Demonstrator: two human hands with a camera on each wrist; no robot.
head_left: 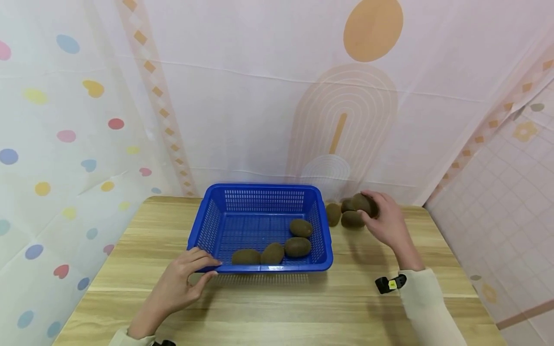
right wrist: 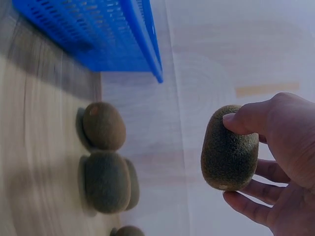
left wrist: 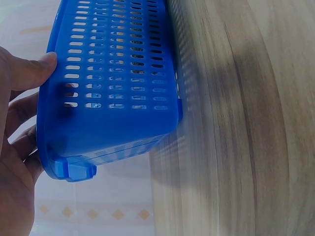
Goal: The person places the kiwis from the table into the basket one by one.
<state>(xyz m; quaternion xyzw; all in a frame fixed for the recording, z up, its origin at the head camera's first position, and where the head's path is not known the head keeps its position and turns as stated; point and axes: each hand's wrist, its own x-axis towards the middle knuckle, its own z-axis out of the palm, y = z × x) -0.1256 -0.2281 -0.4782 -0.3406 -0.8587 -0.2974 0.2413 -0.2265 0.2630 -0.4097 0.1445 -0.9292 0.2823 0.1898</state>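
A blue plastic basket (head_left: 259, 268) with slotted walls stands on the table, several brown kiwis (head_left: 297, 247) lying along its front and right side. My left hand (head_left: 183, 278) grips the basket's front rim near the left corner. In the left wrist view, the thumb (left wrist: 37, 71) lies on the outer side and the other fingers are behind the rim. Right of the basket, my right hand (head_left: 387, 221) holds one kiwi (right wrist: 229, 152) between thumb and fingers, raised off the table. Beneath and beside it are several loose kiwis (right wrist: 104, 126) on the tabletop.
The wood-grain table (head_left: 277, 307) ends at a patterned cloth (head_left: 242, 120) hanging behind it. More cloth hangs on the left and right sides. A black strap with a yellow tag (head_left: 391, 284) is at the right wrist.
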